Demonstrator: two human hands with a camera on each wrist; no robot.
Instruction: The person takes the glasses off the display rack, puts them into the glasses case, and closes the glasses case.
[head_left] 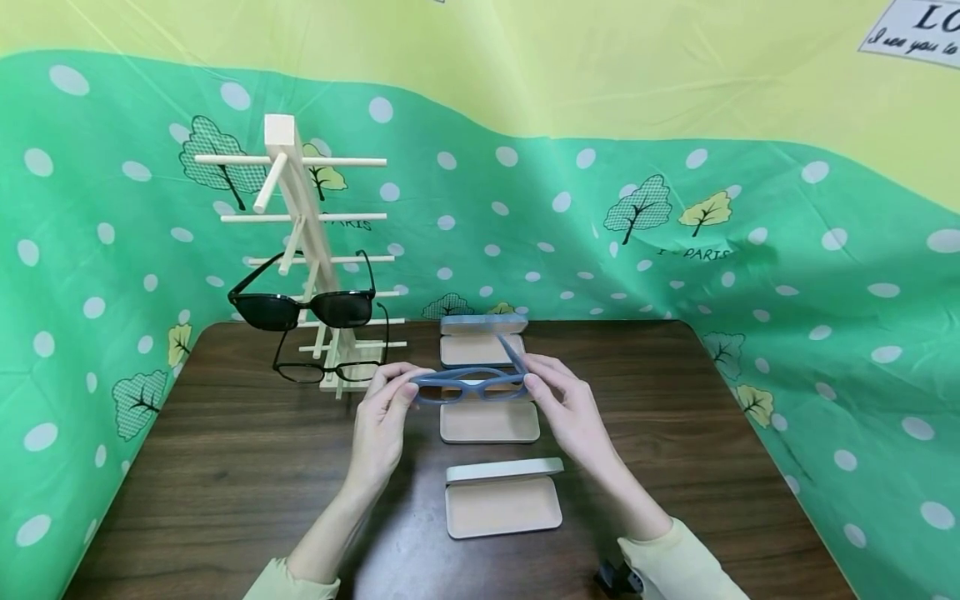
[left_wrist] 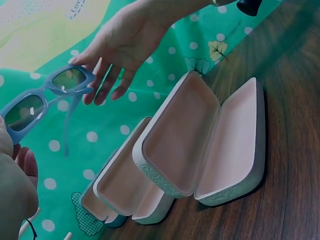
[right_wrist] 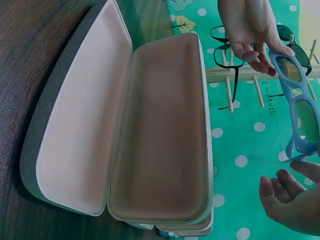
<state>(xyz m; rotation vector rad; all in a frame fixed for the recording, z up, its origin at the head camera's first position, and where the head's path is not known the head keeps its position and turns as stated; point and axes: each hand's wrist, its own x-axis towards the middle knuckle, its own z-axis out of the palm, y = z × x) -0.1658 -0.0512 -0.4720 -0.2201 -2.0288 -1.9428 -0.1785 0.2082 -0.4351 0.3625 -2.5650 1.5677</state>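
Blue-framed sunglasses with tinted lenses are held level between both hands, above the middle glasses case. The left hand pinches their left end between thumb and fingers. At the opposite corner, the right hand has its thumb and fingertips on the frame by the hinge, other fingers loosely bent. One temple arm sticks up and away beside the right fingers. In the right wrist view the sunglasses hang between the two hands, beyond an open case.
Three open cases stand in a row on the dark wooden table, the front one nearest me. A wooden rack with pegs at the back left carries black sunglasses and black-rimmed glasses below. A green dotted cloth hangs behind.
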